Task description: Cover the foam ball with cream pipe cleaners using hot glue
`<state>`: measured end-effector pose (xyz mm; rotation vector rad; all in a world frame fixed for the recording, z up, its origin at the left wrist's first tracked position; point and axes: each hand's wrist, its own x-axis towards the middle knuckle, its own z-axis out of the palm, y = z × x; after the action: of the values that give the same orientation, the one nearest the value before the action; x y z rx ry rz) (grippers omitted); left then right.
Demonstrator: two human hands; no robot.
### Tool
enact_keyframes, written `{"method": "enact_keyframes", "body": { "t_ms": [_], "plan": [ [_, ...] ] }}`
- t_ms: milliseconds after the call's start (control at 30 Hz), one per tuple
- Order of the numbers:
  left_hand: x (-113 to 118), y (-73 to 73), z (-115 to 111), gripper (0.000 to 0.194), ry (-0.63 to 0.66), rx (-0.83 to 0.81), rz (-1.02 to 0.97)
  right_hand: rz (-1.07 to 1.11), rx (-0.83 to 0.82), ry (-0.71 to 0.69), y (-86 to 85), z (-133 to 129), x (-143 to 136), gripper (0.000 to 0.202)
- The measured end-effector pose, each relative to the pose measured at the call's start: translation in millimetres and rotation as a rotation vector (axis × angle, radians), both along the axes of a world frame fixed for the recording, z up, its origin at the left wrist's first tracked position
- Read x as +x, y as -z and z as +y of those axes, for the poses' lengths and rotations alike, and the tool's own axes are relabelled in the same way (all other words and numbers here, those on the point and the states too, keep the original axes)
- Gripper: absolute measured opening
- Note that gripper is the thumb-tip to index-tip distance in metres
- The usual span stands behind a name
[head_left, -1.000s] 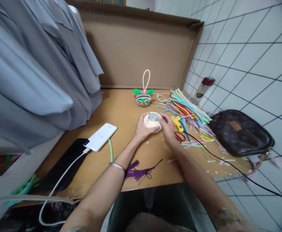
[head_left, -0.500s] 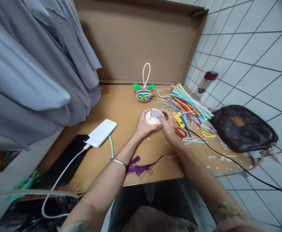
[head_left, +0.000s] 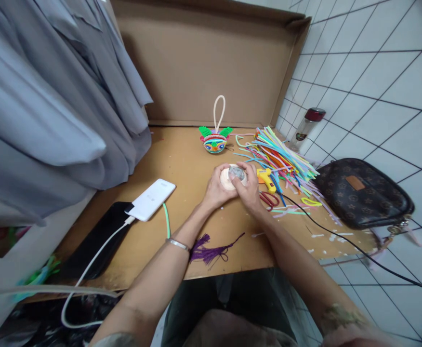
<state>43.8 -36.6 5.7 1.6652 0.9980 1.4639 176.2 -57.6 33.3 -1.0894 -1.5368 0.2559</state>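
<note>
Between both hands is a pale cream round piece [head_left: 226, 180] with a grey patch [head_left: 236, 172] on its upper side. I cannot tell exactly what it is. My left hand [head_left: 216, 187] wraps it from the left and below. On its right side, my right hand [head_left: 249, 185] grips it, the thumb lying over the front next to the grey patch. A yellow glue gun [head_left: 266, 180] rests just right of my right hand, with red-handled scissors [head_left: 270, 199] below it. Behind the hands stands a colourful animal-head ornament [head_left: 214, 141] with green ears and a white loop.
Pipe cleaners [head_left: 285, 156] lie heaped at the back right, beside a brown patterned bag [head_left: 366, 193] and a red-capped bottle [head_left: 307, 127]. A purple tassel [head_left: 211, 251] lies near the front edge. At left are a white power bank [head_left: 151, 199] and a black case [head_left: 100, 243]. Cardboard [head_left: 211, 62] stands behind.
The round piece has turned a little, and its grey patch now sits further right. My right fingers have shifted around its upper right side. The things on the table have not moved.
</note>
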Motion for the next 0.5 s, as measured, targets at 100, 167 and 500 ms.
{"method": "enact_keyframes", "body": {
  "t_ms": [100,167,500],
  "plan": [
    [0.2,-2.3,-2.4,0.087,-0.015,-0.003,0.023,0.003,0.005,-0.028,-0.1,0.4,2.0,0.041],
    [-0.2,-4.1,-3.8,0.087,-0.017,-0.006,0.033,-0.023,0.011,-0.029,-0.3,0.3,2.5,0.039],
    [-1.6,-9.9,-7.5,0.084,-0.023,0.01,0.029,-0.165,0.003,0.004,-4.1,-2.5,0.0,0.042]
  ]
}}
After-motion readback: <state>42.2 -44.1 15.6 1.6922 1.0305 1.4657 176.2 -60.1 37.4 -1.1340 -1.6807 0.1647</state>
